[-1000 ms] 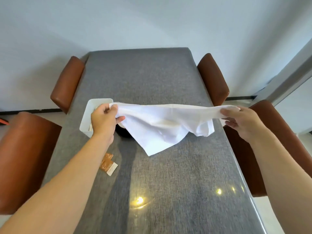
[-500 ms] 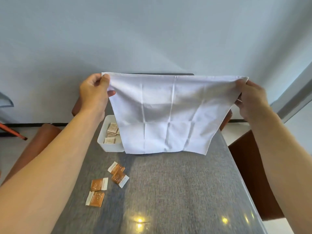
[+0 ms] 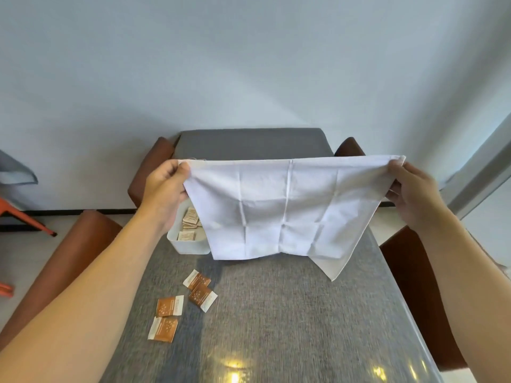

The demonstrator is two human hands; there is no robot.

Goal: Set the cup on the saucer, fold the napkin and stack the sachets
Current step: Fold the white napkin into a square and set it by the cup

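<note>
1. The left hand (image 3: 166, 186) pinches one top corner of the napkin (image 3: 282, 208) and the right hand (image 3: 409, 189) pinches the other, so the cloth hangs spread between them.
2. Since half a second ago both hands have come down – the napkin's lower edge now reaches the worktop (image 3: 276, 322), and its lower right corner trails forward onto the grey surface.
3. A full second ago the cloth was bunched and sagging; now it is flat, with its old crease lines showing. My reading is that it is ready to be laid down and folded – the fold itself is not yet begun.
4. Beyond the cloth, the white tray (image 3: 188, 246) with pale packets sits partly behind the napkin's left edge.
5. Four brown sachets (image 3: 182, 305) lie loose near the left forearm, unstacked and in the same places as before.
6. Cup and saucer are not visible, perhaps behind the cloth.
</note>
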